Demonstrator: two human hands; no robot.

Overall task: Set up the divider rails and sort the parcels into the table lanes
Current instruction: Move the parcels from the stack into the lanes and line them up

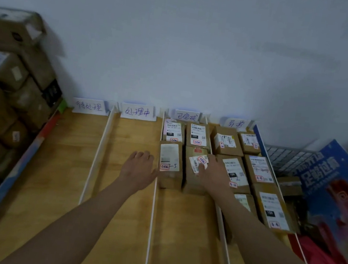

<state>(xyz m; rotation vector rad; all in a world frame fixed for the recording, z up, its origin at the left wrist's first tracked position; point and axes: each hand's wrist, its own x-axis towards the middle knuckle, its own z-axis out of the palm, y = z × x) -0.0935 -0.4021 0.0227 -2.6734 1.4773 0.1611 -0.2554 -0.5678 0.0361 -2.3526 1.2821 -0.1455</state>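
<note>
A wooden table is split into four lanes by three white divider rails. Handwritten paper labels stand at the far end of each lane. Brown labelled parcels fill the far part of the third lane, and more parcels fill the fourth. My left hand hovers over the second lane with fingers apart, its thumb beside a parcel. My right hand rests on the near right parcel of the third lane, fingers on its label.
A tall pile of brown boxes stands left of the table. A blue printed board, a wire rack and red cloth lie to the right. A pale wall is behind the table.
</note>
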